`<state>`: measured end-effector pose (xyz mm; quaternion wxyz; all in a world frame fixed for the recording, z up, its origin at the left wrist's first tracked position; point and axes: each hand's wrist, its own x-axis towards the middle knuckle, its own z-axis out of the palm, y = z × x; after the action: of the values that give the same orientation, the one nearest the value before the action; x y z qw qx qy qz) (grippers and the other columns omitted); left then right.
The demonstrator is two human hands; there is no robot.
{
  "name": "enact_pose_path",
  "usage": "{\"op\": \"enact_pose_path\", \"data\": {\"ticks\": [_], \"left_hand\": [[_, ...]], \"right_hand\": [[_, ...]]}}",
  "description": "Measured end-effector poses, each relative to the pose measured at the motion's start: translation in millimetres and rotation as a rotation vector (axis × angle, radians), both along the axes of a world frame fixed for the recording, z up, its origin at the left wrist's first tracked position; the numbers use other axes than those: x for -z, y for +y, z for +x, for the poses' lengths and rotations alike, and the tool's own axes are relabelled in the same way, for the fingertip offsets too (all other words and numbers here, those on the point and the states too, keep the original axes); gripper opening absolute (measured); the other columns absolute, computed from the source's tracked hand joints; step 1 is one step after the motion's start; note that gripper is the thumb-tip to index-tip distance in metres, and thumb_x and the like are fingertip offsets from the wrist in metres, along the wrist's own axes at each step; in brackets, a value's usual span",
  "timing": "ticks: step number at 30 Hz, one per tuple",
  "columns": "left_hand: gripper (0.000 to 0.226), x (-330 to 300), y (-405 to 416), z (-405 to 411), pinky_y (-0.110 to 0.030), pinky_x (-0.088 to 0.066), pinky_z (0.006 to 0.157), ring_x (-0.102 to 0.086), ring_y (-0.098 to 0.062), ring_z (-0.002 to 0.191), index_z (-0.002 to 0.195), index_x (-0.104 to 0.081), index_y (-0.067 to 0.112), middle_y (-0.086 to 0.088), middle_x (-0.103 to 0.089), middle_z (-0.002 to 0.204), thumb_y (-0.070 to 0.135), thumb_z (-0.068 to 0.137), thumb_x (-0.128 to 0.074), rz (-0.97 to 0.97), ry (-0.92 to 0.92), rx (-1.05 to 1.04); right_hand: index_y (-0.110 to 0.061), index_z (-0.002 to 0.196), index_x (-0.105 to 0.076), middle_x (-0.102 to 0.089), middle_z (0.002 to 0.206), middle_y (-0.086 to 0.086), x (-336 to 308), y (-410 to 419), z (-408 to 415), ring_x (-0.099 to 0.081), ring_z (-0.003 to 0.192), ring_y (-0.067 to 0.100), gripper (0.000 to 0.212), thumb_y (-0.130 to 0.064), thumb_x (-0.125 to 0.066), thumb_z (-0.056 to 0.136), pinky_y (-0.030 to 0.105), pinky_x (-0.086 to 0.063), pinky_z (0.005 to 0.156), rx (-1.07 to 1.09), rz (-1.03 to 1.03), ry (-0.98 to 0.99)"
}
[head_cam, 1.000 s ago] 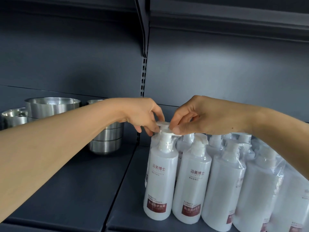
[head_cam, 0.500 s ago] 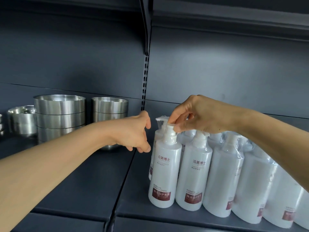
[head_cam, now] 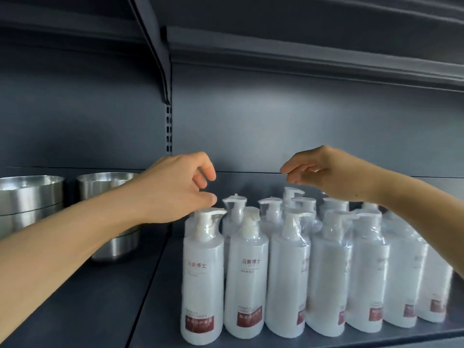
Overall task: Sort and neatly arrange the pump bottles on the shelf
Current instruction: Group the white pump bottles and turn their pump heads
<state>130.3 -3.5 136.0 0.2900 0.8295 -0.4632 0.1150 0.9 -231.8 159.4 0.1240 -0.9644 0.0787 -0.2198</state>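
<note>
Several white pump bottles with dark red labels, most in clear plastic wrap, stand in rows on the dark grey shelf point(head_cam: 155, 320). The leftmost front bottle point(head_cam: 202, 277) has its pump spout pointing right. My left hand point(head_cam: 175, 187) hovers just above and left of that pump, fingers loosely curled, holding nothing. My right hand point(head_cam: 324, 172) hangs above the back-row bottles point(head_cam: 291, 194), fingers loosely curled and holding nothing. Neither hand touches a bottle.
Stacks of steel bowls point(head_cam: 30, 197) stand on the left part of the shelf, one stack point(head_cam: 110, 184) partly behind my left forearm. An upper shelf point(head_cam: 313, 59) overhangs. A slotted upright point(head_cam: 168, 131) divides the back panel.
My right hand has let go of the front-left bottle's pump and lifted up to the right. My left hand has risen above that pump. The view has shifted left and back.
</note>
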Motion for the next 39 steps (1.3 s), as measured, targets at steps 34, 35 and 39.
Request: {"op": "enact_pose_path", "data": {"ticks": [34, 35, 39], "left_hand": [[0.025, -26, -254, -9, -0.018, -0.041, 0.064, -0.063, -0.012, 0.088, 0.109, -0.068, 0.027, -0.002, -0.069, 0.110, 0.014, 0.091, -0.056, 0.785, -0.008, -0.136], [0.022, -26, -255, -9, -0.018, -0.041, 0.064, -0.063, -0.010, 0.082, 0.107, -0.068, 0.025, -0.001, -0.071, 0.106, 0.014, 0.091, -0.057, 0.783, -0.001, -0.125], [0.016, -26, -256, -8, -0.020, -0.041, 0.063, -0.062, -0.004, 0.067, 0.095, -0.070, 0.024, 0.010, -0.070, 0.078, 0.016, 0.091, -0.057, 0.769, 0.006, -0.082]], "right_hand": [[-0.025, 0.085, -0.062, -0.067, 0.077, -0.012, 4, -192, 18, -0.061, 0.075, 0.001, 0.011, -0.028, -0.055, 0.094, 0.016, -0.040, 0.073, -0.247, -0.087, 0.539], [-0.022, 0.088, -0.063, -0.067, 0.077, -0.011, 4, -192, 18, -0.061, 0.076, 0.001, 0.011, -0.027, -0.055, 0.094, 0.015, -0.040, 0.072, -0.250, -0.085, 0.531], [-0.015, 0.100, -0.065, -0.072, 0.089, -0.003, 5, -191, 20, -0.061, 0.083, 0.005, 0.017, -0.025, -0.053, 0.095, 0.016, -0.042, 0.075, -0.252, -0.136, 0.521]]}}
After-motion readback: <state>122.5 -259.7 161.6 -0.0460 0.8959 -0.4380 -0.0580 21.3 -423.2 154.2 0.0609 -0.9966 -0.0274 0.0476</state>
